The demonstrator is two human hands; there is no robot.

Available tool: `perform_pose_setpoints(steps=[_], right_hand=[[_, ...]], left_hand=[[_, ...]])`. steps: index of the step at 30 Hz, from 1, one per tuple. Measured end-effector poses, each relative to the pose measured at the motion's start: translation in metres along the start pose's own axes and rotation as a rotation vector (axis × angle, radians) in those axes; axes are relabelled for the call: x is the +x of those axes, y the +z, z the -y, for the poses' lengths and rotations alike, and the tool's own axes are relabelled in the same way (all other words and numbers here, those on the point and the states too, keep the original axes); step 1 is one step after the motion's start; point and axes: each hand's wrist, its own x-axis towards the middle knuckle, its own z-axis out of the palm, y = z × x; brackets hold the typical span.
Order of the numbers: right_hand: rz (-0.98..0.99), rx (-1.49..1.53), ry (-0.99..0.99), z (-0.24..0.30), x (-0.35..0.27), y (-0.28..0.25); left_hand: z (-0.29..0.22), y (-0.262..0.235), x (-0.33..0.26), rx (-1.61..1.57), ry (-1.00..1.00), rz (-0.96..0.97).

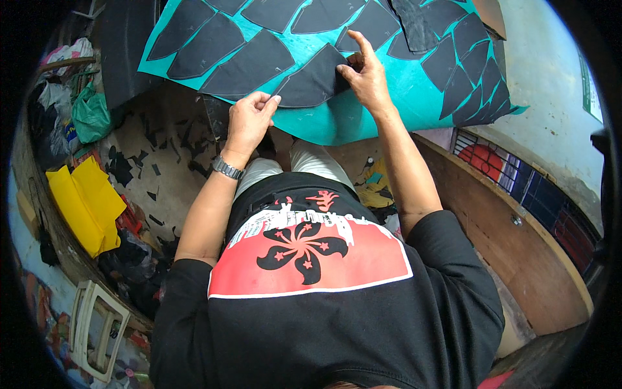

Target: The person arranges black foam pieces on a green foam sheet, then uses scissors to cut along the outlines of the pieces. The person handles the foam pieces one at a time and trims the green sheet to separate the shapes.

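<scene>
A turquoise sheet (330,128) lies at the far side, covered with rows of black, light-edged cut pieces (249,65). Its material looks like leather or synthetic leather, but I cannot tell which. Between my hands is one such black cut piece (310,79). The thumb and finger of my left hand (248,123) pinch this piece at its lower left corner. At its right edge, my right hand (369,79) has the thumb on the piece with the inner fingers curled against it, while the index finger stretches out toward a neighbouring piece. The curled fingertips are partly hidden.
Dark strip-like material (413,26) lies atop the sheet. Black scraps litter the floor (139,133) at left, near a folded yellow sheet (87,204), a green bag (92,113) and a pale plastic frame (97,330). A wooden panel (505,227) stands at right.
</scene>
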Motion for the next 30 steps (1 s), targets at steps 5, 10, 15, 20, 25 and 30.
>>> perform_pose_setpoints(steps=[5, 10, 15, 20, 25, 30], right_hand=[[-0.048, -0.09, -0.026, -0.01, 0.001, 0.006], [-0.06, -0.057, 0.013, -0.013, 0.003, 0.008], [-0.065, 0.106, 0.014, -0.017, 0.002, 0.004], [-0.134, 0.292, -0.127, -0.019, 0.014, -0.039], [-0.455, -0.508, -0.022, -0.025, 0.046, -0.102], [-0.391, -0.586, -0.372, -0.012, 0.047, -0.049]], left_hand=[[-0.001, 0.003, 0.005, 0.103, -0.006, 0.0], [0.003, 0.003, 0.007, 0.063, -0.011, -0.013], [-0.005, 0.003, 0.003, -0.002, -0.014, 0.008], [-0.013, 0.007, 0.004, -0.211, 0.082, 0.075], [-0.013, -0.014, 0.012, -0.014, 0.266, -0.099], [-0.021, -0.058, 0.04, 0.253, 0.466, -0.25]])
